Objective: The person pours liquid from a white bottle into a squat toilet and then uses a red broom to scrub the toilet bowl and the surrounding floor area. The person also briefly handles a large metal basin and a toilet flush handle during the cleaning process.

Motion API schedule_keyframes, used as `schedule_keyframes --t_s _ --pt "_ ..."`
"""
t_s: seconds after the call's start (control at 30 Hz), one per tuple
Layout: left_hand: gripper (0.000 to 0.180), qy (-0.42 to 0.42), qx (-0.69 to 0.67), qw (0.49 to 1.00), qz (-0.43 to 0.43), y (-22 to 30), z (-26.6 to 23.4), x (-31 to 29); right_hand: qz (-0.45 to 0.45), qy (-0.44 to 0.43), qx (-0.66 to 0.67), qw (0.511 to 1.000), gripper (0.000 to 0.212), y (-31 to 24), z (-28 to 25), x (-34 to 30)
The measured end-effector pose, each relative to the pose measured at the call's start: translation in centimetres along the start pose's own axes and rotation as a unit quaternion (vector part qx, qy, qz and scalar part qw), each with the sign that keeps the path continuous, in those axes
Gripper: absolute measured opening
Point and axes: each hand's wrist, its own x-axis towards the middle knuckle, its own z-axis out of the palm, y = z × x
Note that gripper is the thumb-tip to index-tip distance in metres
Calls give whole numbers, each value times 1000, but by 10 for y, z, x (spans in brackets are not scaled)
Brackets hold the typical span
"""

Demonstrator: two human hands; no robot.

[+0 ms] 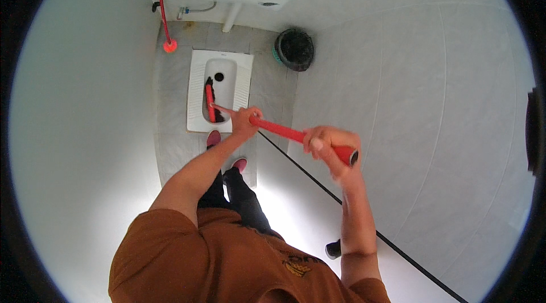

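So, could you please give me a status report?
Left hand and right hand gripping straight red broom handle. Red, black-bristled broom head over white ceramic squat toilet. Round black-lined bin stands aside, right.

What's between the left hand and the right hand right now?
A bare stretch of the red handle spans the gap from the left hand to the right hand, as the head view shows.

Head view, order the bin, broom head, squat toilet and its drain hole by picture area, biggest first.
Largest to smallest:
1. Squat toilet
2. Bin
3. Broom head
4. Drain hole
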Motion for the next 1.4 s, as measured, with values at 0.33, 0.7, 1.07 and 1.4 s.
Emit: schedule_keyframes --t_s 0.33,0.7,1.07,1.4 --pt "11 -121 -9 992 29 -30 -14 49 -72 31 -49 996 20 29 35 -8" --pt "16 -108 -7 994 0 -38 -18 83 16 44 -38 998 34 13 23 51" --pt "10 -119 -20 993 20 -34 -23 78 -49 48 -27 997 26 14 36 47" --pt "14 -34 8 999 -11 -7 -19 47 31 26 -31 999 31 -3 -2 54"
